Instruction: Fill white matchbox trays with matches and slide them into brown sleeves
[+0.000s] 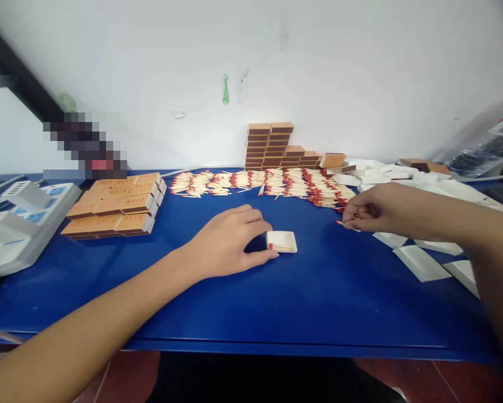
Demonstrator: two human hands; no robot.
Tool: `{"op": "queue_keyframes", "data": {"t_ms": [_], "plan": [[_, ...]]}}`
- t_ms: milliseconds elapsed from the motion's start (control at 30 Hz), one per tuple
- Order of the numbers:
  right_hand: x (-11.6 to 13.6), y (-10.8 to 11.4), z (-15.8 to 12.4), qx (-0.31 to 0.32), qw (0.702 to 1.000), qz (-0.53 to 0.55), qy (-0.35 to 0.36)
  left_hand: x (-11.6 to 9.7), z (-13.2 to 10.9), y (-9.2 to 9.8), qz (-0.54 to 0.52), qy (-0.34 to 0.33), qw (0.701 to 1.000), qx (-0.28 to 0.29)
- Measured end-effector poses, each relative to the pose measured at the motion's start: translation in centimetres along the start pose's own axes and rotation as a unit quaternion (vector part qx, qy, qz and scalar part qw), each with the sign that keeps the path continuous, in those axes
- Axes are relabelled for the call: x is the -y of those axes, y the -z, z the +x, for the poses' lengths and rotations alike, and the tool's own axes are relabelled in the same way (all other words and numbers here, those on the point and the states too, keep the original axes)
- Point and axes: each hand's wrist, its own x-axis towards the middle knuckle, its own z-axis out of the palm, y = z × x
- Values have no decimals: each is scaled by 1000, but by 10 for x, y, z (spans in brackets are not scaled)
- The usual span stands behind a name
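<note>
My left hand (230, 242) grips the left end of a white matchbox tray (282, 238) between thumb and fingers, flat on the blue table. A few matches (282, 247) lie along the tray's near side, red heads to the left. To the right, my right hand (372, 207) is closed in a pinch on matches, with red heads showing at the fingertips; how many is hidden. Just beyond it a long spread of loose red-headed matches (285, 184) runs across the back of the table.
Stacked orange matchboxes (117, 204) stand at the left, beside a white power strip (33, 218). More boxes (270, 146) are piled against the wall. Many white trays (421, 263) lie heaped at the right. The table's front edge (251, 348) is near my body.
</note>
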Motion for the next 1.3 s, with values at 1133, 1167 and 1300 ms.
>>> {"op": "queue_keyframes", "data": {"t_ms": [1133,1167,1300], "plan": [[45,-6,4,-96,992,-42,65,0,2,-4,9,4,1000,-15],[34,0,5,-79,994,-69,35,0,1,-4,9,5,1000,-14],[4,17,3,5,993,-103,-50,0,1,-2,3,10,1000,-9]]}}
